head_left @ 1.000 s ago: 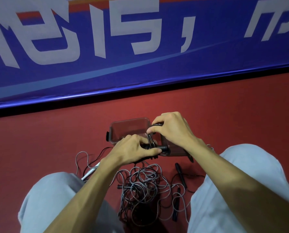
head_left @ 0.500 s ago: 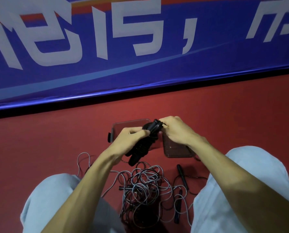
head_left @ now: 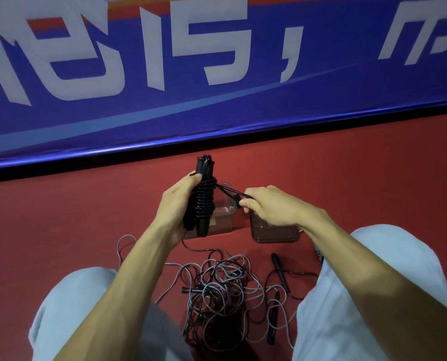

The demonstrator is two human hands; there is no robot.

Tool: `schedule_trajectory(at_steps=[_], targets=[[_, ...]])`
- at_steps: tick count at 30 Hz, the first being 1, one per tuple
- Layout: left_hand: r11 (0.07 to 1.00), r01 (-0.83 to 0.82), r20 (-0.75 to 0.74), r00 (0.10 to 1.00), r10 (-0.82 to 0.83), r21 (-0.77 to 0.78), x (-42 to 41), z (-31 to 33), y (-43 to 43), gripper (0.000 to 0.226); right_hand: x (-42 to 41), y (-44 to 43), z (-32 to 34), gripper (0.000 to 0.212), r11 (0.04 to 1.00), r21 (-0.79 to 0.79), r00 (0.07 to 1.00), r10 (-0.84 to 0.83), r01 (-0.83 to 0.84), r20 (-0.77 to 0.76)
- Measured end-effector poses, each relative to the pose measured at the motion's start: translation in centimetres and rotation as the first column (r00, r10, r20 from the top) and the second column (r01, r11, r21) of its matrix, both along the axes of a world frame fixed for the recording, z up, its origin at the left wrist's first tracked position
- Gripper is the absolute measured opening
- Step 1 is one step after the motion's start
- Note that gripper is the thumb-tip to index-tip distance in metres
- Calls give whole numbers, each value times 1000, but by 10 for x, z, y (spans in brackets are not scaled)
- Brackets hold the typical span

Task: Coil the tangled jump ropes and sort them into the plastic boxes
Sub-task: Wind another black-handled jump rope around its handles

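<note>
Black jump rope (head_left: 201, 201), cord wound tight round its handles, stood upright in the left hand (head_left: 174, 212), whose fingers curled round it. The right hand (head_left: 269, 207) pinched the loose cord end (head_left: 230, 192), stretched taut. On the red floor (head_left: 61, 230) sat a clear plastic box (head_left: 223, 220) behind the bundle and a second clear plastic box (head_left: 274, 231) to its right; I could not tell their contents. Nearer lay a tangle of grey and black ropes (head_left: 222, 290).

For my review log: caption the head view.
Left hand grips the coiled black rope; right hand pinches its loose end.
</note>
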State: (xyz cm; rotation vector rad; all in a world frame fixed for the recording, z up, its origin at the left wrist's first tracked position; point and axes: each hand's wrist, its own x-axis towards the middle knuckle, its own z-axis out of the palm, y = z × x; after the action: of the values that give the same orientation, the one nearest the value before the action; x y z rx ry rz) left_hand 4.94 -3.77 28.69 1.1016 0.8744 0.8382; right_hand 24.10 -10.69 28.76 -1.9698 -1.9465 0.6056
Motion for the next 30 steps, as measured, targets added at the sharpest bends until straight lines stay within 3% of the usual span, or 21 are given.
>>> schedule_trajectory(at_steps=[3, 6, 9, 11, 12, 14, 16, 18, 19, 21, 24, 27, 28, 30], targets=[[984, -64, -39, 997, 71, 164, 3, -3, -4, 15, -15, -2, 6, 29, 999, 4, 999, 48, -49, 15], [948, -101, -170, 973, 158, 302, 3, -8, -2, 16, -29, -8, 5, 28, 993, -67, 995, 97, -96, 7], [921, -80, -313, 926, 210, 381, -3, -14, 5, 15, -35, -11, 1, 25, 986, 37, 986, 164, -164, -1], [911, -14, -388, 902, 190, 411, -5, -16, 10, 3, -36, -10, 0, 32, 977, 157, 978, 165, -145, -126], [916, 23, -405, 901, 154, 400, -5, -16, 10, 10, -37, -9, 0, 30, 975, 191, 955, 158, -111, -249], [928, 102, -423, 904, 63, 358, -5, -16, 9, 23, -39, -6, 2, 23, 977, 207, 823, 157, -49, -546], [933, 139, -418, 908, 13, 331, -2, -15, 6, 19, -36, -5, 4, 38, 982, 186, 557, 178, -43, -811], [945, 142, -379, 925, -22, 293, -1, -13, 4, 18, -31, -5, 7, 46, 977, 194, 293, 211, -87, -932], [948, 139, -368, 929, -25, 287, -1, -12, 4, 19, -30, -5, 7, 47, 973, 213, 234, 229, -95, -945], [959, 139, -365, 930, -41, 247, 0, -10, 2, 21, -30, -2, 5, 40, 968, 245, 285, 250, -51, -926], [968, 155, -376, 924, -70, 200, 1, -11, 0, 20, -33, 2, 1, 25, 945, 322, 531, 241, 62, -812], [967, 158, -380, 922, -72, 198, 3, -16, 2, 10, -29, 2, 1, 17, 854, 491, 813, 159, 172, -560], [965, 174, -389, 917, -86, 197, 4, -17, 1, 11, -26, 3, 1, 16, 825, 529, 865, 105, 199, -490], [963, 200, -382, 917, -119, 180, 7, -18, -1, 13, -24, 2, 3, 18, 804, 536, 854, 69, 259, -516]])
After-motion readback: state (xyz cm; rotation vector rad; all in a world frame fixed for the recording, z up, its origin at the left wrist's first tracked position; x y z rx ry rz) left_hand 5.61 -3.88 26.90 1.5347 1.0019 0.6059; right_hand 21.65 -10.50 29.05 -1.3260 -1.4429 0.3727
